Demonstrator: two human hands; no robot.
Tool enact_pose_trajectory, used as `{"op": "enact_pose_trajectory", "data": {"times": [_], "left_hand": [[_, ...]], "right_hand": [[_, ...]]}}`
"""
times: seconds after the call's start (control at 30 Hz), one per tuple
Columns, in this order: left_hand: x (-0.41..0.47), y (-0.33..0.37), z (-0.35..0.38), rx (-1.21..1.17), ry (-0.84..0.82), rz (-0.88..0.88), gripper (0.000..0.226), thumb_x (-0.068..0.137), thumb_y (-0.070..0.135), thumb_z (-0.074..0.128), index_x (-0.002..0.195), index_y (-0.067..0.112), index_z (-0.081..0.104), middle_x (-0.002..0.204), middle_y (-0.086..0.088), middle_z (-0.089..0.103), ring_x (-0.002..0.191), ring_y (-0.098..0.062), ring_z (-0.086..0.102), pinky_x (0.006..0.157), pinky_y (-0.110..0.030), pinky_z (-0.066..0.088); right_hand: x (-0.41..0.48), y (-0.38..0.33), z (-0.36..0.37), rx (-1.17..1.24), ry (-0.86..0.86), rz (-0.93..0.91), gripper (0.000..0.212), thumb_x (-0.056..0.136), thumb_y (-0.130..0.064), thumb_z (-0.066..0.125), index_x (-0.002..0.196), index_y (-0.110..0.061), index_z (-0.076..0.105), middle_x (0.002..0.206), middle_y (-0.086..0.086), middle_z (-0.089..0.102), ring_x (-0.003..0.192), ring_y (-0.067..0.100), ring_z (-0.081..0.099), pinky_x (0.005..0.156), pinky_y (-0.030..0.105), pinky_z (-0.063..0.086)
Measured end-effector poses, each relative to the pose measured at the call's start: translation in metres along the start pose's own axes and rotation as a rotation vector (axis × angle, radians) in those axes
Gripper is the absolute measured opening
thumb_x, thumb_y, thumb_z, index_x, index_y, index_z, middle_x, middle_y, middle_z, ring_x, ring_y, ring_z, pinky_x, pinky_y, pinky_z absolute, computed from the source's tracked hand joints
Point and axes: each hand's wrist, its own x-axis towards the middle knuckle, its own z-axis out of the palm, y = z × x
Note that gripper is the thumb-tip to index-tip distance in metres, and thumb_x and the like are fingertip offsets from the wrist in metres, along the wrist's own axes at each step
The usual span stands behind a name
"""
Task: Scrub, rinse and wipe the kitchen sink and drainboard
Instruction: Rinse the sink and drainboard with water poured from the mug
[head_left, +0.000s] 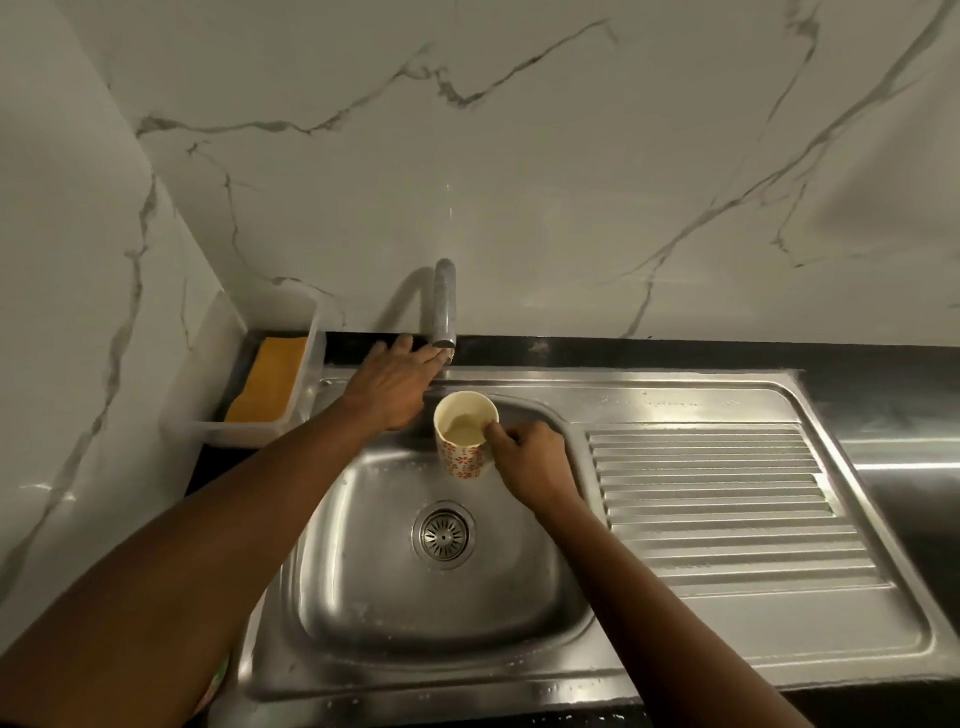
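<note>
Your left hand (395, 384): fingers at the tap (445, 301) base, grip not discernible. Your right hand (530, 462): curled round the patterned mug (465, 441) handle, above the sink (363, 571). Drainboard (727, 504): right of the basin.

**Colours around the sink**

You have a silver-grey steel sink (363, 571) in front of you. To its right, the drainboard (727, 499) is the same steel, striped with parallel ridges. Over the sink's basin, the cup (460, 460) is cream with red-orange flower motifs. Left of the sink, an orange-yellow sponge (267, 379) lies in a translucent white tray (244, 434). Behind the sink runs a black counter strip (675, 353), then a white wall (519, 156) veined in grey.
</note>
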Motion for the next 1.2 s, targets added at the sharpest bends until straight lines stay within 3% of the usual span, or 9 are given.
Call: {"op": "enact_pose_trajectory", "data": {"times": [0.07,0.2,0.4,0.47,0.53,0.67,0.9,1.03,1.2], "left_hand": [[-0.007,-0.003,0.012,-0.038,-0.043,-0.088,0.077,0.096,0.014,0.058,0.164,0.020,0.023,0.171,0.004,0.023,0.126,-0.029,0.041,0.099,-0.045,0.044],[-0.017,-0.009,0.024,-0.187,-0.219,-0.156,0.085,0.100,0.034,0.060,0.167,0.024,0.010,0.175,0.010,-0.005,0.134,-0.030,0.034,0.107,-0.046,0.040],[-0.028,-0.015,0.011,-0.424,-0.244,-0.209,0.078,0.096,0.022,0.056,0.166,0.026,0.022,0.175,0.009,0.012,0.154,-0.030,0.019,0.123,-0.050,0.028],[-0.037,-0.015,0.013,-0.554,-0.151,-0.270,0.073,0.094,0.015,0.057,0.163,0.021,0.034,0.171,0.000,0.028,0.155,-0.031,0.026,0.124,-0.047,0.029],[-0.047,-0.011,0.015,-0.724,0.000,-0.358,0.062,0.093,0.007,0.056,0.154,0.017,0.050,0.160,-0.008,0.049,0.146,-0.030,0.045,0.119,-0.040,0.038],[-0.068,0.005,0.014,-0.989,0.238,-0.512,0.034,0.100,0.007,0.056,0.131,0.013,0.069,0.133,-0.007,0.071,0.123,-0.024,0.065,0.102,-0.031,0.047],[-0.089,0.029,0.006,-1.128,0.438,-0.589,0.022,0.102,0.014,0.059,0.118,0.016,0.075,0.115,0.001,0.075,0.107,-0.016,0.068,0.090,-0.028,0.049],[-0.099,0.038,0.002,-1.163,0.462,-0.597,0.021,0.103,0.015,0.059,0.117,0.018,0.075,0.113,0.007,0.074,0.105,-0.008,0.067,0.085,-0.015,0.045],[-0.107,0.043,0.002,-1.195,0.471,-0.609,0.023,0.104,0.015,0.058,0.119,0.018,0.075,0.115,0.007,0.074,0.106,-0.007,0.066,0.084,-0.014,0.046]], "right_hand": [[0.004,-0.004,0.000,-0.007,0.001,-0.007,0.053,0.103,-0.042,0.057,0.057,-0.015,0.054,0.048,-0.006,0.047,0.036,0.002,0.042,0.040,0.012,0.032],[0.010,-0.013,0.003,0.024,-0.025,0.003,0.050,0.104,-0.042,0.056,0.062,-0.014,0.056,0.052,-0.006,0.050,0.041,0.003,0.042,0.047,0.016,0.034],[0.015,-0.021,0.012,0.051,-0.051,0.018,0.047,0.104,-0.043,0.056,0.069,-0.013,0.061,0.059,-0.005,0.058,0.046,0.003,0.050,0.051,0.017,0.040],[0.016,-0.023,0.013,0.045,-0.053,0.013,0.045,0.104,-0.043,0.056,0.070,-0.015,0.062,0.059,-0.007,0.058,0.046,0.002,0.052,0.051,0.016,0.040],[0.017,-0.024,0.014,0.054,-0.054,0.007,0.047,0.104,-0.043,0.056,0.073,-0.010,0.066,0.061,-0.004,0.061,0.050,0.004,0.053,0.054,0.018,0.043],[0.019,-0.028,0.013,0.051,-0.055,0.001,0.043,0.105,-0.042,0.054,0.072,-0.015,0.065,0.064,-0.005,0.063,0.053,0.005,0.057,0.055,0.018,0.043],[0.022,-0.035,0.008,0.034,-0.064,0.001,0.043,0.104,-0.041,0.054,0.067,-0.020,0.058,0.061,-0.007,0.057,0.055,0.005,0.054,0.057,0.019,0.040],[0.022,-0.036,0.007,0.020,-0.061,-0.004,0.044,0.105,-0.042,0.053,0.067,-0.020,0.058,0.061,-0.006,0.057,0.055,0.006,0.054,0.057,0.020,0.041],[0.020,-0.037,0.006,0.032,-0.061,-0.019,0.043,0.104,-0.040,0.055,0.067,-0.019,0.060,0.062,-0.005,0.060,0.055,0.006,0.056,0.058,0.020,0.043]]}}
